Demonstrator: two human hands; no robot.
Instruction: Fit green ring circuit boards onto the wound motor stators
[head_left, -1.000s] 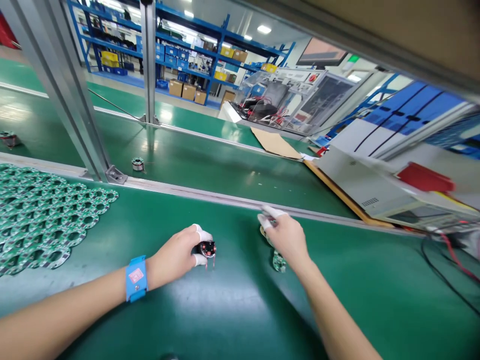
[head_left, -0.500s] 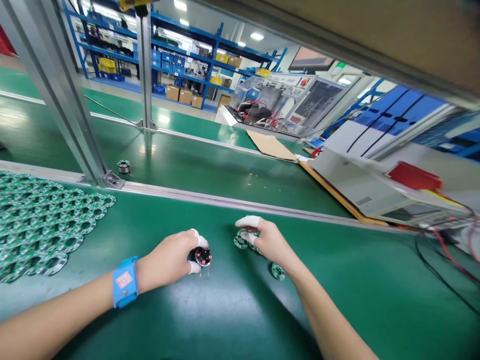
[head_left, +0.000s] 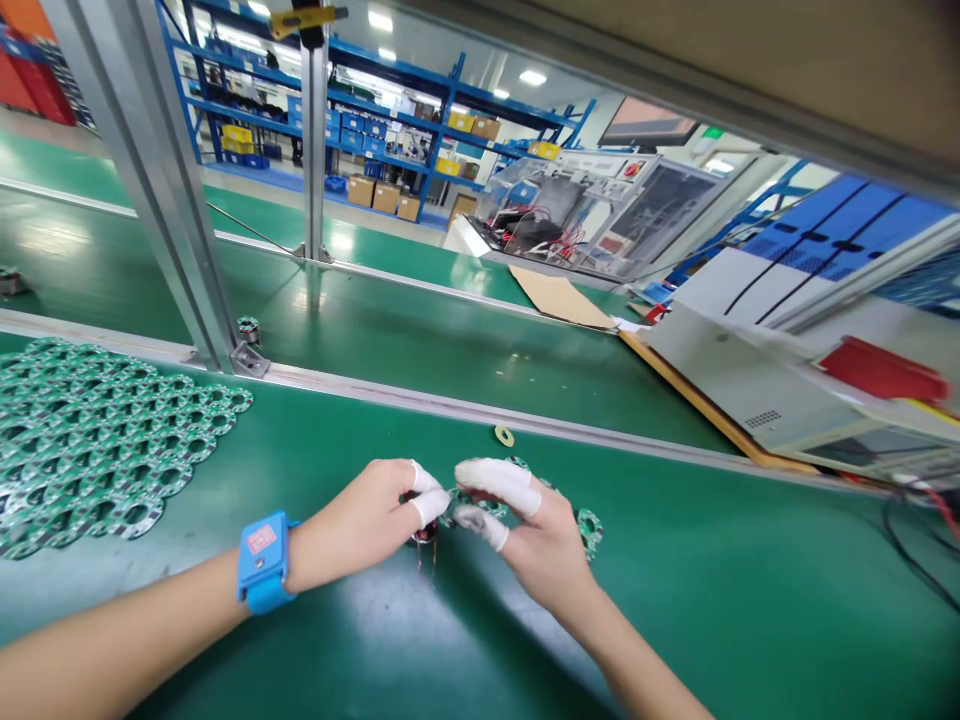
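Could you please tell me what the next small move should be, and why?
Perhaps ease the green ring board toward the wound coil with the right hand, while the left hand steadies the coil: the board shows between both hands' fingertips, close beside the coil, whose wires hang clear.

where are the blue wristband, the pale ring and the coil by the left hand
Blue wristband (head_left: pixel 264 562), head view, middle of band
Pale ring (head_left: pixel 510 440), head view, right rim
Coil (head_left: pixel 426 533), head view, visible lower part
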